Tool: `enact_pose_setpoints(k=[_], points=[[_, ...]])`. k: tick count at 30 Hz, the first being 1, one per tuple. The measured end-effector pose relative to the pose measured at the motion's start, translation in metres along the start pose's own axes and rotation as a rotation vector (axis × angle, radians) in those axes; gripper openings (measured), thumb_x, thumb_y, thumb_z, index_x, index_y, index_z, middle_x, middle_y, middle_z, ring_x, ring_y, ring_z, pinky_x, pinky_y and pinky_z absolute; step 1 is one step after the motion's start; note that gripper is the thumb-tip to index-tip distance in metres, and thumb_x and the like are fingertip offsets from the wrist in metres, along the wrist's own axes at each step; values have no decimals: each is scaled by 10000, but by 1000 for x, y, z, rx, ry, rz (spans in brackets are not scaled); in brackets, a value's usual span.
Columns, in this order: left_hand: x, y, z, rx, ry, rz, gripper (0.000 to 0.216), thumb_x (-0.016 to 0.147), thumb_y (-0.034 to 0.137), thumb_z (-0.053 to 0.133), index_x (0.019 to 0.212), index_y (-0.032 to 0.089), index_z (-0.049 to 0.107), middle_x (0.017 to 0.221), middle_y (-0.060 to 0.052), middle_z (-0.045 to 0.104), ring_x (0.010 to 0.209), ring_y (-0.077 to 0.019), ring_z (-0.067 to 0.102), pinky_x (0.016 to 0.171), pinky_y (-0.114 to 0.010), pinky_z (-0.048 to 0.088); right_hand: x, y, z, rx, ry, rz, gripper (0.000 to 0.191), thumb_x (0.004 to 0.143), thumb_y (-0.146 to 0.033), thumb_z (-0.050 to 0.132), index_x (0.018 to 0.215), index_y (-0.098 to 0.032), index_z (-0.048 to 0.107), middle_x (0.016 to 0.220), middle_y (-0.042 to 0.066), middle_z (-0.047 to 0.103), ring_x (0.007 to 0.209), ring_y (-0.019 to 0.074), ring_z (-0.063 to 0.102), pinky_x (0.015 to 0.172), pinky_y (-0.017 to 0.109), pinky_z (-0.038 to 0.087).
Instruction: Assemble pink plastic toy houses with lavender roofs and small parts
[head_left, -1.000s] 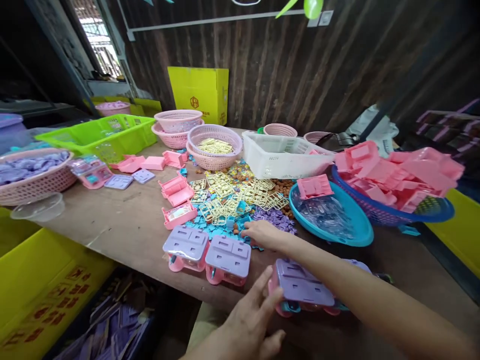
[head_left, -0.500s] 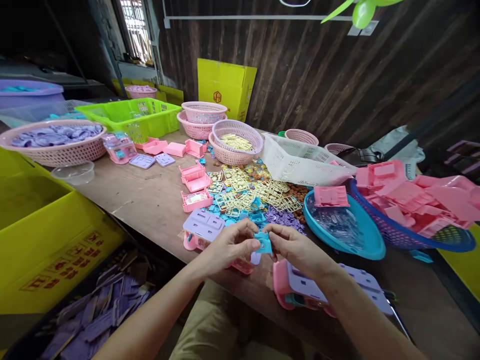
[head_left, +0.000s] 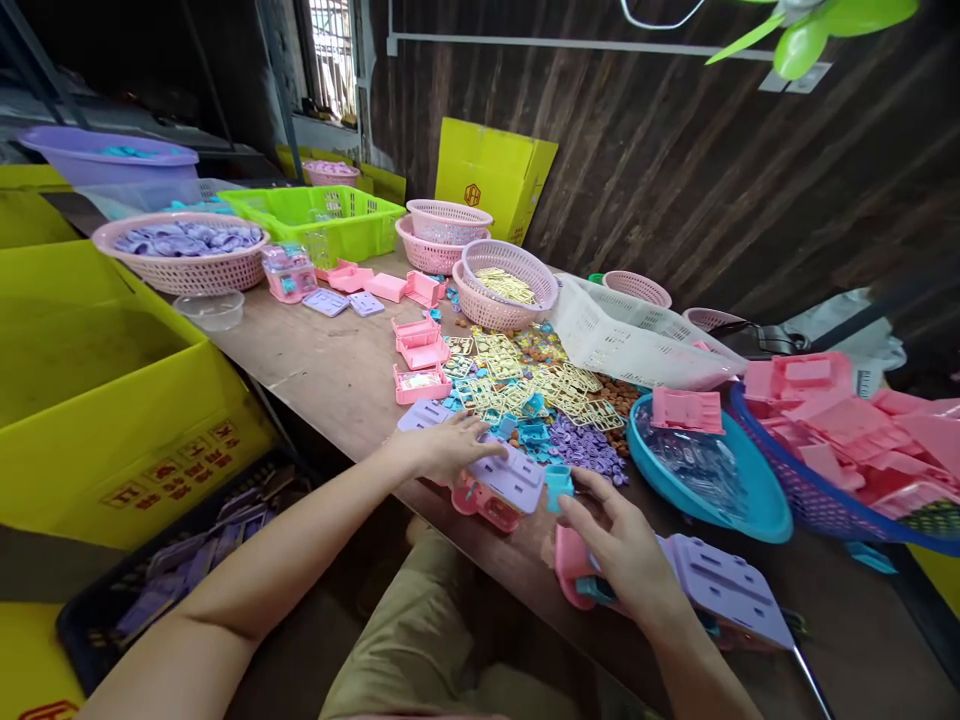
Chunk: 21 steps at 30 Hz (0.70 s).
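The right hand's (head_left: 626, 555) thumb and forefinger pinch the edge of a turquoise piece (head_left: 559, 487), small, glossy and boxy; its finer moulding is too small to read. It sits above the table (head_left: 319, 370), between two purple-topped toys: the nearer-left one (head_left: 510, 480), with a flat slotted lid over a pink body, and the right-hand one (head_left: 727, 590), similarly lidded. The left hand's (head_left: 446, 447) fingers are loosely bent, thumb apart, over the left toy; whether they grip anything, I cannot tell. Beyond lie loose turquoise parts (head_left: 534, 436), purple bits (head_left: 585, 450) and cream lattice frames (head_left: 574, 395).
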<state>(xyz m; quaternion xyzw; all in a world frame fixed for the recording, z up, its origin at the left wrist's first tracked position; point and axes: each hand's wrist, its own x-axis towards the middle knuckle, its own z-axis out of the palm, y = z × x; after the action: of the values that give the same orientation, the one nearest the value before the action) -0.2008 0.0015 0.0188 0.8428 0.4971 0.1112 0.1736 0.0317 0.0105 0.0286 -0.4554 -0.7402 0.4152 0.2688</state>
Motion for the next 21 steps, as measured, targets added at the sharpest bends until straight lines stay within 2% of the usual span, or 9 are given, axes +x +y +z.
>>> enact_pose_setpoints(k=[2, 5, 7, 9, 11, 13, 15, 18, 21], points=[[5, 0, 2, 99, -24, 21, 605, 591, 35, 679, 1141, 235, 526, 1029, -74, 589, 1051, -270, 506, 1003, -449, 261, -9, 1, 1, 55, -90, 14, 428, 746, -422, 595, 1098, -177, 602, 1022, 90, 665, 900, 237, 629, 767, 342, 516], [9, 11, 13, 92, 34, 63, 535, 594, 93, 702, 1093, 232, 567, 930, -63, 582, 957, -272, 533, 954, -439, 319, -21, 2, 5, 82, -132, 8, 404, 723, -393, 627, 1073, -191, 623, 1004, 81, 670, 861, 231, 637, 765, 345, 523], [5, 21, 27, -24, 81, 46, 542, 584, 212, 744, 1099, 218, 573, 948, -79, 532, 935, -289, 526, 870, -420, 393, -27, 5, 7, 95, -139, 32, 399, 719, -406, 628, 1053, -189, 635, 983, 83, 674, 838, 231, 639, 761, 350, 526], [-2, 30, 48, -207, 181, -32, 599, 618, 307, 734, 1174, 217, 532, 1023, -94, 470, 948, -281, 518, 829, -399, 431, -32, 12, 9, 89, -146, 63, 401, 722, -437, 621, 1032, -184, 646, 977, 92, 675, 844, 238, 635, 768, 359, 523], [-9, 36, 72, -399, 298, -93, 635, 701, 337, 675, 1280, 233, 435, 1145, -109, 403, 1024, -263, 498, 880, -394, 427, -36, 20, 11, 75, -103, 80, 420, 718, -467, 624, 1026, -182, 645, 1000, 100, 665, 870, 246, 625, 785, 370, 515], [-14, 38, 94, -564, 386, -74, 625, 765, 337, 620, 1330, 254, 363, 1226, -106, 362, 1116, -245, 458, 955, -389, 389, -40, 28, 16, 114, -13, 102, 461, 716, -486, 627, 1066, -188, 603, 988, 95, 652, 864, 238, 625, 779, 367, 517], [-14, 38, 108, -667, 478, -39, 597, 758, 354, 633, 1298, 254, 400, 1204, -88, 391, 1141, -241, 441, 983, -387, 366, -46, 34, 24, 205, 93, 122, 468, 714, -490, 634, 1069, -201, 538, 918, 71, 640, 832, 217, 633, 739, 340, 531], [-9, 40, 116, -769, 686, -103, 521, 740, 407, 643, 1203, 230, 484, 1089, -63, 454, 1062, -236, 480, 950, -390, 385, -54, 35, 37, 259, 218, 98, 400, 731, -467, 629, 1002, -222, 467, 899, 54, 625, 801, 194, 642, 681, 298, 541], [-3, 48, 116, -865, 813, -222, 447, 807, 428, 557, 1195, 220, 480, 1093, -61, 490, 1039, -223, 497, 933, -377, 388, -58, 28, 48, 118, 273, 18, 291, 777, -405, 592, 967, -215, 481, 911, 61, 627, 711, 171, 635, 618, 282, 533]])
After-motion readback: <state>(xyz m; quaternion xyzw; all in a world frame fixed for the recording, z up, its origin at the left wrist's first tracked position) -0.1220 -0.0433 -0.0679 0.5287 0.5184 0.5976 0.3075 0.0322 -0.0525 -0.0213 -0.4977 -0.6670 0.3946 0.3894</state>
